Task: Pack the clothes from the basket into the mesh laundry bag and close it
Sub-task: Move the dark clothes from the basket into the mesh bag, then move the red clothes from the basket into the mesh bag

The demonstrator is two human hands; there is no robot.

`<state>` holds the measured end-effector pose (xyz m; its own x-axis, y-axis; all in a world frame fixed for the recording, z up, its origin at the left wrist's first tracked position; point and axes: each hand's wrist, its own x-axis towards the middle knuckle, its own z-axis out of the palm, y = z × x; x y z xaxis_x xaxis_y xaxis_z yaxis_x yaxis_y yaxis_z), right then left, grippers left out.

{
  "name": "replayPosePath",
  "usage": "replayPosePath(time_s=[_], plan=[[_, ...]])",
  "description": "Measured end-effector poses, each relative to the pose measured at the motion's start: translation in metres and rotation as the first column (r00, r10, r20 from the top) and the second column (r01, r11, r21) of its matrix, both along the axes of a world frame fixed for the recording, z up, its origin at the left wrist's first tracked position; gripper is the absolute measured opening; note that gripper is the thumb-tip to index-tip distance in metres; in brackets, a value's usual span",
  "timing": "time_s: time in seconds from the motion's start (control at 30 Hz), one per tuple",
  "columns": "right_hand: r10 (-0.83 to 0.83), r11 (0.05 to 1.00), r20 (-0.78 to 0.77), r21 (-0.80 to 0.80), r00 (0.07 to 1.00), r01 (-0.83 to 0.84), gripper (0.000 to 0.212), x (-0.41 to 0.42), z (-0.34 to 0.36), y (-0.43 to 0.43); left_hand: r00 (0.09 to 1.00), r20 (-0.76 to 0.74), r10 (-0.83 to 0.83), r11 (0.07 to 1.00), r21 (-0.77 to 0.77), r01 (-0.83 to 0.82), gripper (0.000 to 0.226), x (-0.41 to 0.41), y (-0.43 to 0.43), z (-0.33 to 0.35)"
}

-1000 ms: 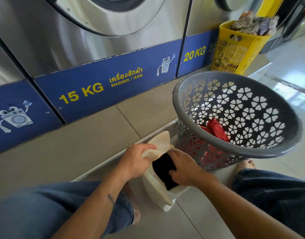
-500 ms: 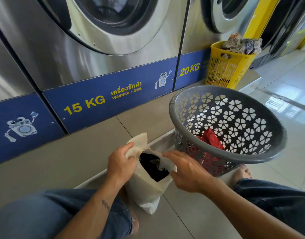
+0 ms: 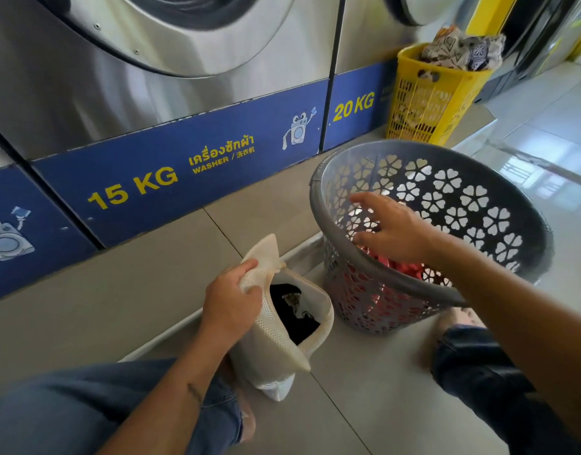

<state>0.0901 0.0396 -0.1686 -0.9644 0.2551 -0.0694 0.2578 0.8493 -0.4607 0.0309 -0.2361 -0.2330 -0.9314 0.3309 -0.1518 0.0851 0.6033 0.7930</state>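
Beige floor tiles (image 3: pixel 364 372) bear the grey flower-pierced plastic basket (image 3: pixel 315 205), where red clothes (image 3: pixel 404 269) lie under the right hand (image 3: pixel 394 229), fingers (image 3: pixel 368 200) spread, nothing gripped. Beside it the cream mesh laundry bag (image 3: pixel 276 343) is pinched open by the left hand's (image 3: pixel 230 303) fingers (image 3: pixel 246 267) alone — should that rim sag, the next garment could be dropped outside.

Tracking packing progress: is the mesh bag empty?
No, a black garment lies inside the bag, whose mouth the left hand grips open.
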Motion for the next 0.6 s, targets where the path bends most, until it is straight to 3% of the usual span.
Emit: replayPosePath(time_s=[0.2,0.4,0.5,0.6], plan=[[-0.033,0.991,0.426,0.132,0.904,-0.025,0.090,-0.033,-0.053,0.049,0.999,0.032,-0.024,0.999,0.034,0.023,0.047,-0.011,0.033,-0.003],[0.018,0.923,0.710,0.258,0.704,-0.284,0.087,-0.057,-0.103,0.066,0.995,0.093,0.030,0.994,0.101,-0.040,0.042,-0.022,0.067,-0.012],[0.068,0.884,0.784,0.239,0.617,-0.402,0.094,-0.080,-0.118,0.069,0.992,0.118,0.043,0.991,0.119,-0.057,0.042,-0.025,0.074,-0.018],[0.066,0.835,0.793,0.288,0.606,-0.468,0.108,-0.098,-0.138,0.083,0.987,0.142,0.073,0.986,0.135,-0.092,0.043,-0.027,0.079,-0.022]])
